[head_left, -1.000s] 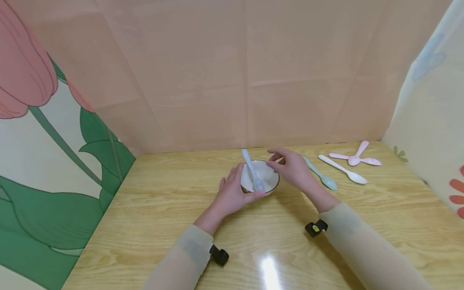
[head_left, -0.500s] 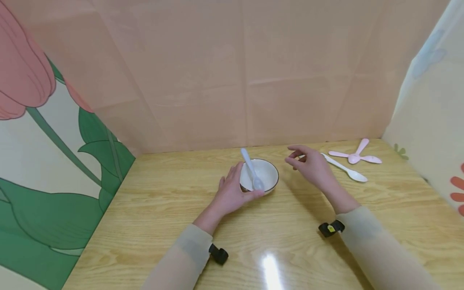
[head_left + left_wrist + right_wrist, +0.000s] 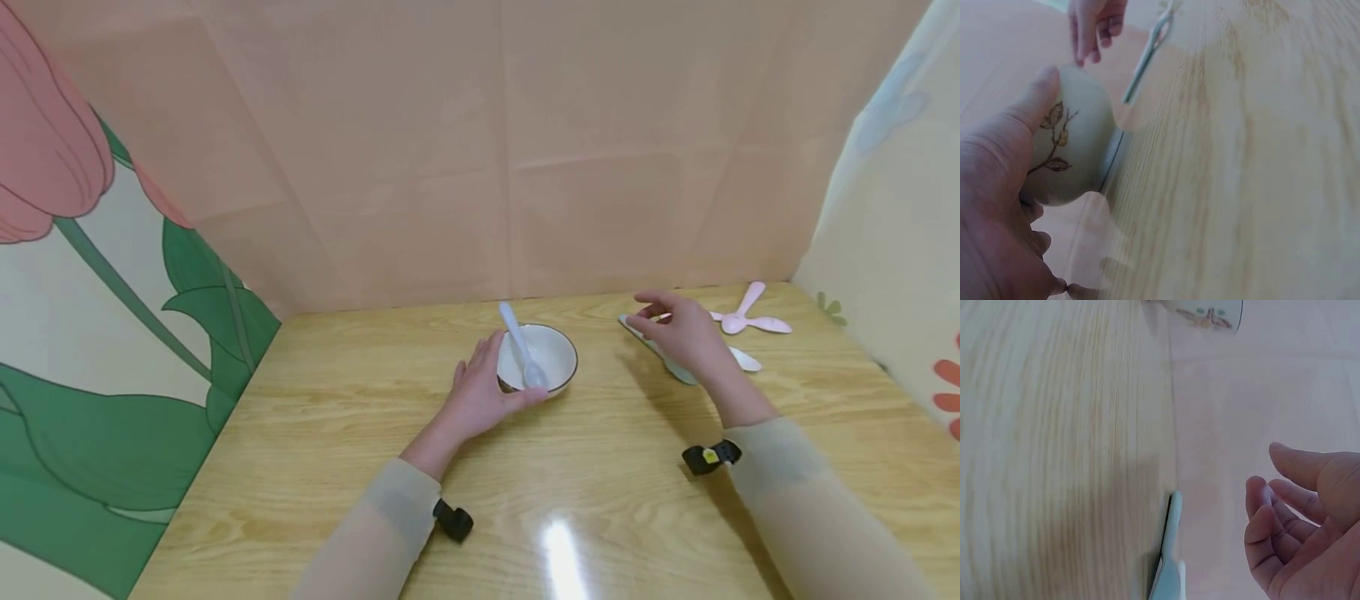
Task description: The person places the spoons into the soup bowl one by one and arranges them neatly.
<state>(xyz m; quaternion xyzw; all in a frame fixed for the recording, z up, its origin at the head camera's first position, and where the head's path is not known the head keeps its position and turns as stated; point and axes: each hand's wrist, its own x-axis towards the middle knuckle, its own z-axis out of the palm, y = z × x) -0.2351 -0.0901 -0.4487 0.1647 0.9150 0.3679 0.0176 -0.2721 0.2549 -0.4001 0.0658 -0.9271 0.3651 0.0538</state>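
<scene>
My left hand (image 3: pixel 480 398) grips the left side of a white bowl (image 3: pixel 557 354), thumb near the front rim and fingers along the far side. The left wrist view shows a brown leaf sprig painted on the bowl (image 3: pixel 1079 150). Inside it leans a pale blue spoon (image 3: pixel 513 327), its handle sticking out over the back rim. Right of the bowl, my right hand (image 3: pixel 688 335) hovers over a light green spoon (image 3: pixel 681 373), fingers loosely bent and nothing between them. The right wrist view shows this green spoon (image 3: pixel 1172 528) on the table, apart from the fingers.
A white spoon (image 3: pixel 746 360) lies partly hidden behind the right hand. Several pink spoons (image 3: pixel 752 297) lie crossed at the back right. The wooden table (image 3: pixel 315 433) meets a pink backdrop (image 3: pixel 405 208) at its far edge.
My right hand has moved right from the bowl's rim to above the green spoon. My left hand and the bowl with its pale blue spoon stay in place.
</scene>
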